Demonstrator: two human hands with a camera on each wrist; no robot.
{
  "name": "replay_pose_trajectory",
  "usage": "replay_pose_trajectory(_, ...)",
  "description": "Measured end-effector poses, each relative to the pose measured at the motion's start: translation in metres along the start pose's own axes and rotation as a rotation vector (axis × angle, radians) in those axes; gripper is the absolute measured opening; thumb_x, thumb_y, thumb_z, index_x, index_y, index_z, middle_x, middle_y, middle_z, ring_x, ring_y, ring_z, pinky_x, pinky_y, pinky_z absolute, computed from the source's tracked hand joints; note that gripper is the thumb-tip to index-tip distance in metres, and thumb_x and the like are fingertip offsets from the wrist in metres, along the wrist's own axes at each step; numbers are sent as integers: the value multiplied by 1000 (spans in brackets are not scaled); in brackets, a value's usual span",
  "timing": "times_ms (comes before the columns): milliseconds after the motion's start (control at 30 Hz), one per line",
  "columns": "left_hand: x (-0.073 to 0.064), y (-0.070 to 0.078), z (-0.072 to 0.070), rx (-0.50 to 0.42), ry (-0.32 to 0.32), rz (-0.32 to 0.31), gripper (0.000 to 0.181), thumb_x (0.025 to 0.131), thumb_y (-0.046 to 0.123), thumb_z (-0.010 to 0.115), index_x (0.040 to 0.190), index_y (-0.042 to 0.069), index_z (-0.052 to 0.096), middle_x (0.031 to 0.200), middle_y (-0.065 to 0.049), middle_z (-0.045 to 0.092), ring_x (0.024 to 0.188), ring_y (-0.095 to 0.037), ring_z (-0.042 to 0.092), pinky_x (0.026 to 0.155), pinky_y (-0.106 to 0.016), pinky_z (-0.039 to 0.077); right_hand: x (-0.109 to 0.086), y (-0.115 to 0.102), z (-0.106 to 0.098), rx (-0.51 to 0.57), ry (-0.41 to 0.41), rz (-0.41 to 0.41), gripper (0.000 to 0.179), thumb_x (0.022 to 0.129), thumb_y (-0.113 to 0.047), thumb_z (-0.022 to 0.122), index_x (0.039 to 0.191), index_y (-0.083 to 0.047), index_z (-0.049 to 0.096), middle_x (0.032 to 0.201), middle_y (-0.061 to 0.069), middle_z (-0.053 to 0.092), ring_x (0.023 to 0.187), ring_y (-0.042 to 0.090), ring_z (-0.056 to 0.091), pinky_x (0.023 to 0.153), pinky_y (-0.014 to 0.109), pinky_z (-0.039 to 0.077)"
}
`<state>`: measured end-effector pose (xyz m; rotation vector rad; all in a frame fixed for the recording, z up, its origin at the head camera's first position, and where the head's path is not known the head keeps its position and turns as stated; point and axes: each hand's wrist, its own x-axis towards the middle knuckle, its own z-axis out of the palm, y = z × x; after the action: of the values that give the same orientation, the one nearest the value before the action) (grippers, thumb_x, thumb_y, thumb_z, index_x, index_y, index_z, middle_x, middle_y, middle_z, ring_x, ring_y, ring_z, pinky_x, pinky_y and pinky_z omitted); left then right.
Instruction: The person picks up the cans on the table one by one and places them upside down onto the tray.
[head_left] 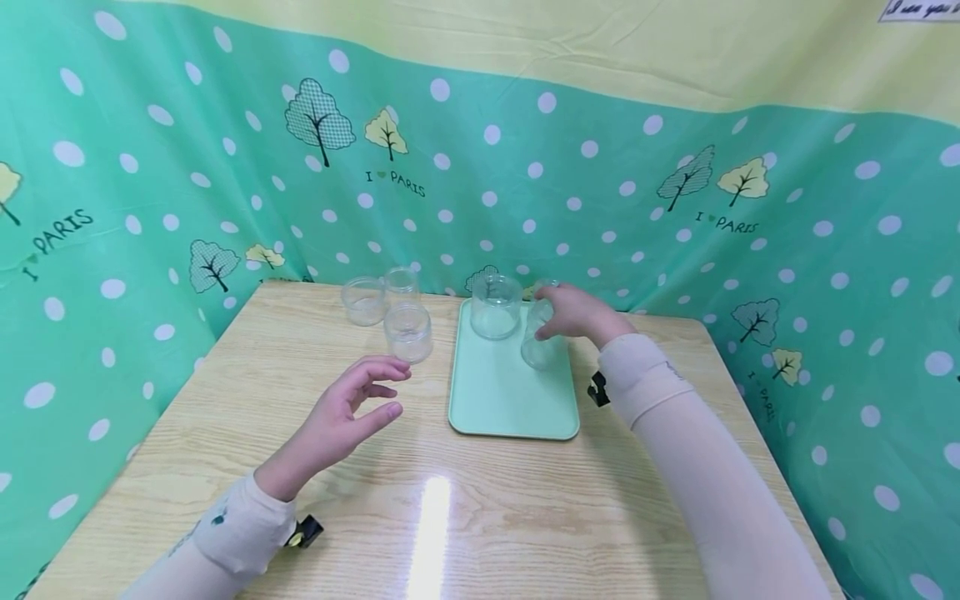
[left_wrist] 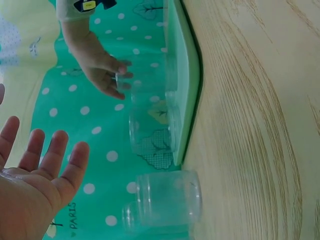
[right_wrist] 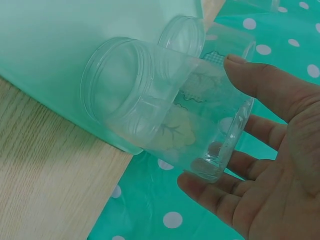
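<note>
My right hand (head_left: 573, 312) holds a clear plastic jar (right_wrist: 155, 105) by its base end, thumb on one side and fingers on the other. The jar's threaded mouth points down at the light green tray (head_left: 513, 408); whether it touches the tray I cannot tell. Left of it, a wider clear jar (head_left: 495, 312) stands at the tray's back. My left hand (head_left: 348, 417) hovers over the table to the left of the tray, holding nothing, its fingers loosely bent and spread. Just beyond those fingers stands a clear jar (head_left: 408, 333).
Behind that jar, two more clear containers stand close together, a short wide one (head_left: 364, 302) and a narrower one (head_left: 401, 285). The wooden table (head_left: 360, 533) ends at a green dotted curtain (head_left: 480, 167), which hangs behind and on both sides.
</note>
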<state>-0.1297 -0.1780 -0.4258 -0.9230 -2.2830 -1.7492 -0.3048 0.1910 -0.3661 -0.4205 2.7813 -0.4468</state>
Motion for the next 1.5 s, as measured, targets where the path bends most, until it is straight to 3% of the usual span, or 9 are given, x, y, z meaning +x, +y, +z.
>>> replay_pose_trajectory(200, 1, -1, 1, -14, -4, 14, 36, 94, -7, 67, 126, 9, 59, 138, -18, 53, 127, -20, 56, 98, -37, 56, 2, 3, 2, 14, 5, 6, 80, 85, -32, 84, 153, -15, 46, 159, 18, 39, 143, 40, 40, 113, 60, 42)
replay_pose_trajectory(533, 0, -1, 3, -9, -10, 10, 36, 94, -6, 67, 126, 11, 59, 139, -7, 55, 128, -19, 56, 98, -38, 56, 0, 2, 2, 12, 18, 6, 80, 86, -31, 82, 154, -14, 44, 159, 18, 39, 144, 40, 39, 114, 62, 40)
replay_pose_trajectory(733, 1, -1, 3, -9, -10, 15, 37, 94, -6, 67, 126, 11, 59, 139, -10, 54, 128, -19, 56, 99, -38, 56, -1, 2, 3, 5, 23, 1, 80, 87, -31, 82, 154, -14, 43, 159, 18, 39, 144, 40, 39, 115, 61, 40)
replay_pose_trajectory(1000, 2, 0, 3, -10, -14, 9, 36, 95, -6, 67, 126, 11, 59, 138, -24, 52, 128, -19, 55, 99, -38, 56, -2, 6, 3, 11, 30, -7, 82, 88, -39, 81, 156, -16, 42, 162, 18, 33, 146, 40, 37, 115, 62, 39)
replay_pose_trajectory(1500, 3, 0, 2, 1, -13, 6, 38, 94, -5, 68, 127, 13, 59, 140, -8, 54, 128, -18, 55, 99, -37, 56, -25, -9, -14, -11, 195, -126, 76, 91, -44, 77, 153, -14, 45, 157, 15, 39, 142, 35, 42, 114, 57, 42)
